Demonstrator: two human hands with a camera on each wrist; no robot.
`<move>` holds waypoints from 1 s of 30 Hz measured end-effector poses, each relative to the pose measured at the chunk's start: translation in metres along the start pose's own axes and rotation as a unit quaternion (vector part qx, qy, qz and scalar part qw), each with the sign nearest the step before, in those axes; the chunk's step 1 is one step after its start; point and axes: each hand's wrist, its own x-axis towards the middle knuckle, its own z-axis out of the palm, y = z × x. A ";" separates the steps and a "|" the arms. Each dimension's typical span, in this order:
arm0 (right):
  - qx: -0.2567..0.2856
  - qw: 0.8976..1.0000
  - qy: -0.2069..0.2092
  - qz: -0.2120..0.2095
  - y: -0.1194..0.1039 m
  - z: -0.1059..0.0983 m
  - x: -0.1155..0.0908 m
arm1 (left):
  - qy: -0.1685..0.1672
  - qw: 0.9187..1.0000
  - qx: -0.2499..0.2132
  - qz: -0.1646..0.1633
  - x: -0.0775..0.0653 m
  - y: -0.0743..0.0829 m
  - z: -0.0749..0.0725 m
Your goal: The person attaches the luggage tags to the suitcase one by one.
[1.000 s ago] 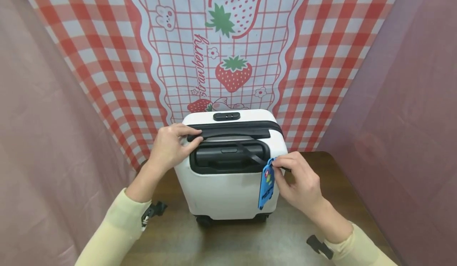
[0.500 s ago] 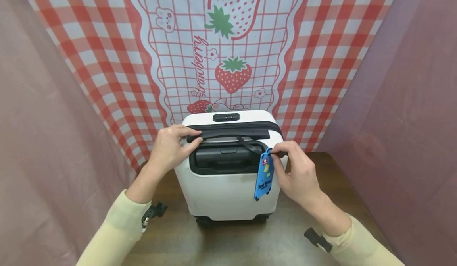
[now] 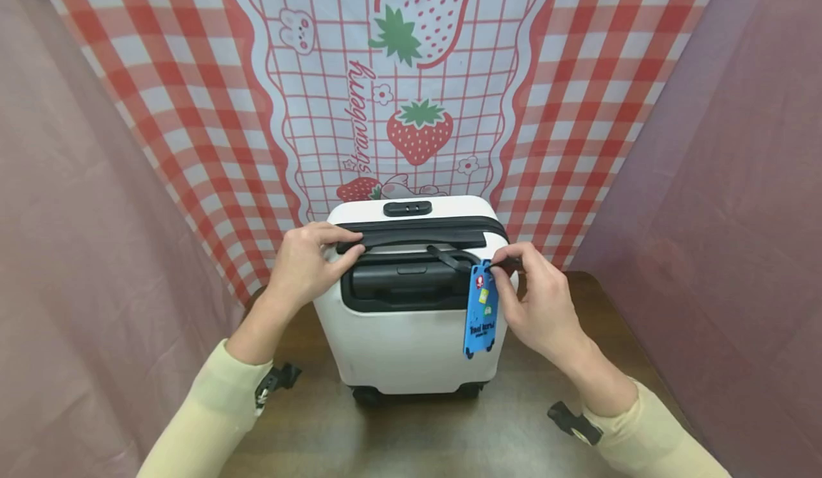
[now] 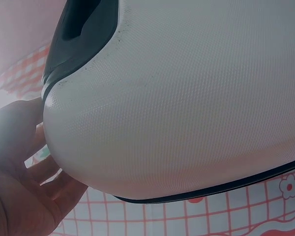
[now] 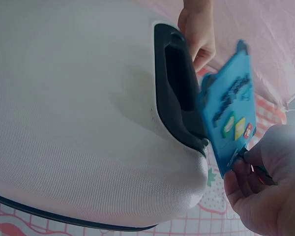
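A white suitcase (image 3: 411, 353) stands upright on a brown table. My left hand (image 3: 305, 260) grips the left end of its black carry handle (image 3: 417, 238) between thumb and fingers. A black strap (image 3: 448, 258) runs from the handle to a blue luggage tag (image 3: 481, 314), which hangs in front of the suitcase's right side. At the tag's top, my right hand (image 3: 539, 303) pinches the strap with thumb and fingertips. The right wrist view shows the tag (image 5: 232, 108) beside the black recess, small coloured patches on its face. In the left wrist view the carry handle is out of sight.
Behind the suitcase hangs a red-checked strawberry cloth (image 3: 417, 71). Pinkish curtains (image 3: 83, 250) close in both sides. Brown tabletop (image 3: 411, 439) shows around the suitcase's wheels. A combination lock (image 3: 407, 208) sits at the back of the suitcase's top.
My right hand has risen a little, taking the luggage tag up with it. The tag has turned so its printed face shows more. My left hand has kept its place on the handle.
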 end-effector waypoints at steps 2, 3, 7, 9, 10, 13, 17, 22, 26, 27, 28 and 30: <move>-0.003 1.000 0.003 0.008 0.001 0.000 0.001 | -0.002 1.000 0.002 -0.002 0.000 0.000 0.000; -0.004 1.000 0.004 0.007 0.001 0.000 0.002 | -0.002 1.000 0.003 -0.003 0.000 0.001 0.000; -0.010 1.000 0.013 -0.004 0.002 0.003 0.003 | -0.004 1.000 0.004 -0.006 0.000 0.001 -0.001; -0.016 1.000 0.014 -0.009 0.001 0.004 0.004 | -0.004 1.000 0.003 -0.007 0.000 0.002 -0.001; -0.019 1.000 0.013 -0.011 0.001 0.005 0.004 | -0.004 1.000 0.003 -0.006 0.000 0.001 0.000; -0.032 0.999 0.010 -0.018 0.000 0.006 0.006 | -0.003 1.000 0.003 -0.006 0.000 0.001 0.000; -0.044 0.999 0.005 -0.027 -0.002 0.007 0.009 | -0.002 1.000 0.002 -0.006 0.000 0.000 0.000; -0.052 0.998 -0.011 -0.042 -0.006 0.010 0.013 | -0.002 1.000 0.000 -0.005 0.000 0.000 0.000; -0.050 0.997 -0.016 -0.054 -0.008 0.012 0.018 | -0.004 1.000 0.002 -0.004 0.001 0.000 0.000; -0.050 0.997 -0.016 -0.057 -0.009 0.013 0.019 | -0.005 1.000 0.002 -0.004 0.001 0.000 0.000; -0.050 0.997 -0.017 -0.060 -0.009 0.013 0.019 | -0.006 1.000 0.002 -0.004 0.002 0.000 0.000; -0.052 0.996 -0.025 -0.066 -0.010 0.012 0.021 | -0.007 1.000 0.003 -0.005 0.002 0.000 0.000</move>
